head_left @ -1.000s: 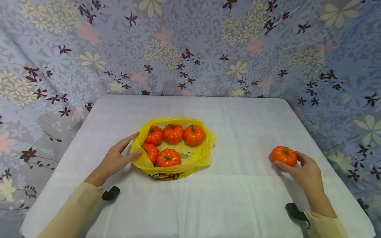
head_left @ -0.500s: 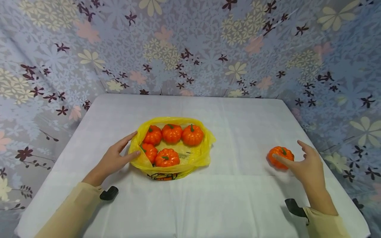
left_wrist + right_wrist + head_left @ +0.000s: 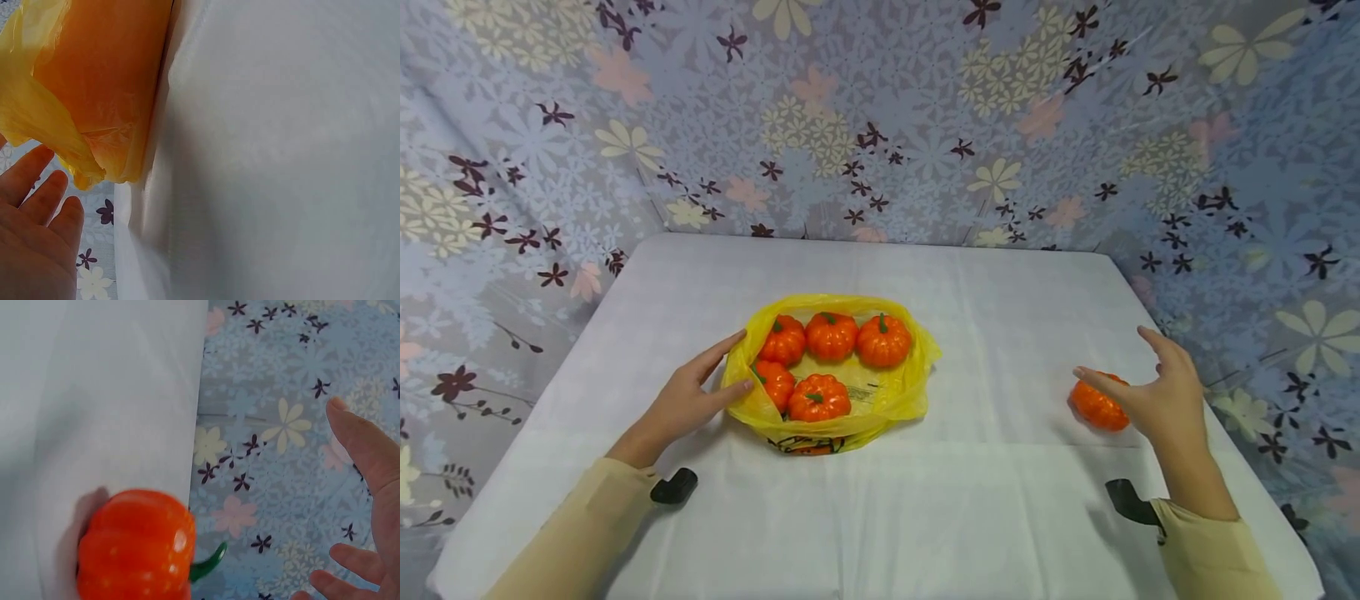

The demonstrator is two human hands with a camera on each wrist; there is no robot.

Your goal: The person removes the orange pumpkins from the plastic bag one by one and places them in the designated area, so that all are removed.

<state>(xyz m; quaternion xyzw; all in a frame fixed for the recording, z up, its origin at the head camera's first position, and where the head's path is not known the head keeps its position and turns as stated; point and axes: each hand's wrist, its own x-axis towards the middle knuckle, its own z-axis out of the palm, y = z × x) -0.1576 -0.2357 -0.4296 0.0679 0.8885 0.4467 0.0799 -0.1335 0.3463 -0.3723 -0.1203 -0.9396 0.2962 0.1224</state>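
A yellow plastic bag (image 3: pixel 913 406) with its mouth spread wide stands left of the table's middle, several small orange toy pumpkins (image 3: pixel 883 341) inside it. At its left side is my left hand (image 3: pixel 681 404), fingers extended and thumb at the rim; the left wrist view shows the fingers (image 3: pixel 47 197) beside the yellow film. One more orange pumpkin (image 3: pixel 1093 407), with a green stem seen in the right wrist view, rests on the table at the right. Over it hovers my right hand (image 3: pixel 1168 400), thumb and fingers spread apart, holding nothing and partly hiding the pumpkin from the head view.
A white cloth covers the table (image 3: pixel 1000 500). Floral fabric (image 3: pixel 880 125) hangs behind it and along both sides. Each wrist has a black camera mount, such as the left one (image 3: pixel 674 487), next to a beige sleeve.
My right hand has released the single pumpkin, spread its fingers and lifted off, then shifted slightly left above it. The pumpkin stays on the table. My left hand keeps its place at the bag.
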